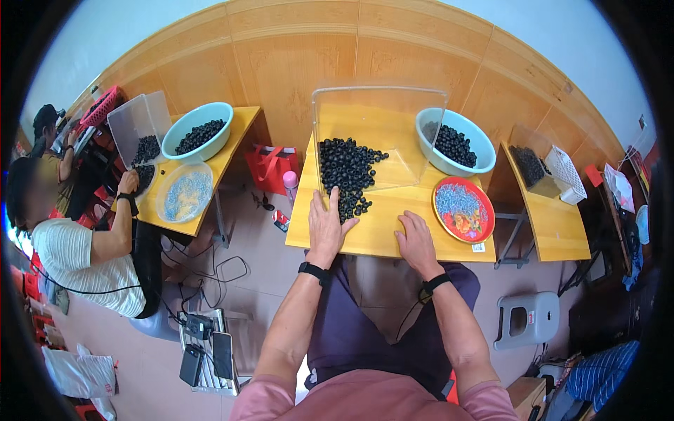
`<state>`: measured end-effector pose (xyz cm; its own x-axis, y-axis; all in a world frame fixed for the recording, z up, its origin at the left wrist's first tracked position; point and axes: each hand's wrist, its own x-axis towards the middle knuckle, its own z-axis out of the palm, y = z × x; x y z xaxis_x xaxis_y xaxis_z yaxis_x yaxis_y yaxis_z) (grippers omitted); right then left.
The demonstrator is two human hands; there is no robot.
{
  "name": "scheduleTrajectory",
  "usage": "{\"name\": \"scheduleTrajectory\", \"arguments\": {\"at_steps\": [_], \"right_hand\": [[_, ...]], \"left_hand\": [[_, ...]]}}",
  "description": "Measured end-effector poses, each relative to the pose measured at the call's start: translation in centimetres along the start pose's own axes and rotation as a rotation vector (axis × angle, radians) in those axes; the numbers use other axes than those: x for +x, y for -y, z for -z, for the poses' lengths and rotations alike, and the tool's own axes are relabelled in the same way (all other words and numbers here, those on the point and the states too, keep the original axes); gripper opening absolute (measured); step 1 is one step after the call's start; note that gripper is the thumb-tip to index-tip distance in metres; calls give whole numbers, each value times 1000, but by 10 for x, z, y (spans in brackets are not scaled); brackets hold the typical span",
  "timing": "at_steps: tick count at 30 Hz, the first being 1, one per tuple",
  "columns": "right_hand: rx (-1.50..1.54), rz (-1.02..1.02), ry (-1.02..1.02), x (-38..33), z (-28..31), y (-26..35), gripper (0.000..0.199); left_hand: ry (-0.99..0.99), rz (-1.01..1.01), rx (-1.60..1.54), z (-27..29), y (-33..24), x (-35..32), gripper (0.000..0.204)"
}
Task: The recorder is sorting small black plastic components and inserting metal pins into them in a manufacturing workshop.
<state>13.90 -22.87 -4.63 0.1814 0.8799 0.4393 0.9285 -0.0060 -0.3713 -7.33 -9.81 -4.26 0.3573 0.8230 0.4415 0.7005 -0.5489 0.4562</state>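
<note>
My left hand (326, 228) lies at the near edge of a pile of small round black pieces (345, 165) on the yellow table (382, 228). Its fingers are spread and its tips reach the nearest pieces, with none seen in its grasp. My right hand (417, 242) rests open and flat on the table's front part, left of a round red tray (489, 210). That tray holds many tiny pale bluish pieces (456, 199). A clear plastic box (411, 165) stands around part of the pile. Behind the tray, a light teal basin (483, 144) holds more black pieces.
A co-worker (91, 245) sits at a left table with another teal basin (226, 114) and a tray of pale pieces. Between the tables are a red bag (274, 168) and a pink-capped bottle (291, 181). A grey stool (528, 319) stands right; cables (217, 270) cross the floor.
</note>
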Motion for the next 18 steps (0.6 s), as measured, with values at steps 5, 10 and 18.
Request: {"name": "scheduleTrajectory", "arguments": {"at_steps": [5, 10, 18], "right_hand": [[131, 8, 95, 56, 11, -5, 30], [199, 330, -35, 174, -13, 11, 36], [8, 359, 141, 228, -62, -12, 44]], "left_hand": [[16, 44, -3, 2, -2, -1, 97], [6, 49, -1, 1, -5, 0, 99], [56, 82, 9, 3, -5, 1, 99]]}}
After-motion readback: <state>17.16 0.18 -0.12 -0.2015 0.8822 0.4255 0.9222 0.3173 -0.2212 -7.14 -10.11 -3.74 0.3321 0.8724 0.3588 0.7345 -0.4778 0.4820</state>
